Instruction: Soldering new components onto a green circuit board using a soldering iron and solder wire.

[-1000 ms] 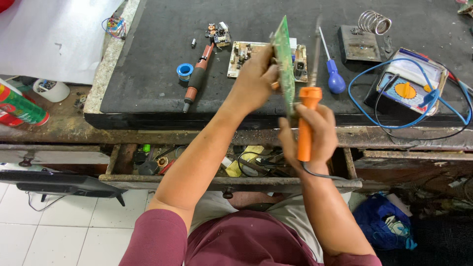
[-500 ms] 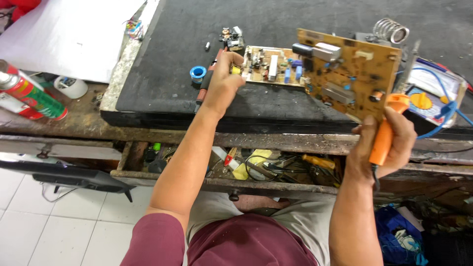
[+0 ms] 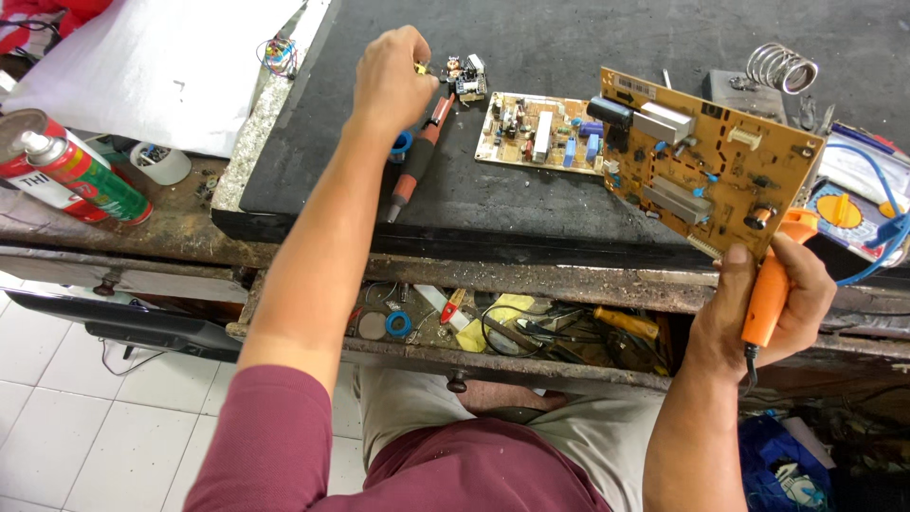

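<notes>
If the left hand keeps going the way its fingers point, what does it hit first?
Probably the small cluster of electronic parts just beyond the left hand, whose fingertips point right across the dark bench mat. Depth is unclear; they may already touch.

Mustard-yellow circuit board [image 3: 706, 171], orange soldering iron handle [image 3: 770, 284], black mat [image 3: 531, 204] (speckled grey edge), maroon sleeves.
</notes>
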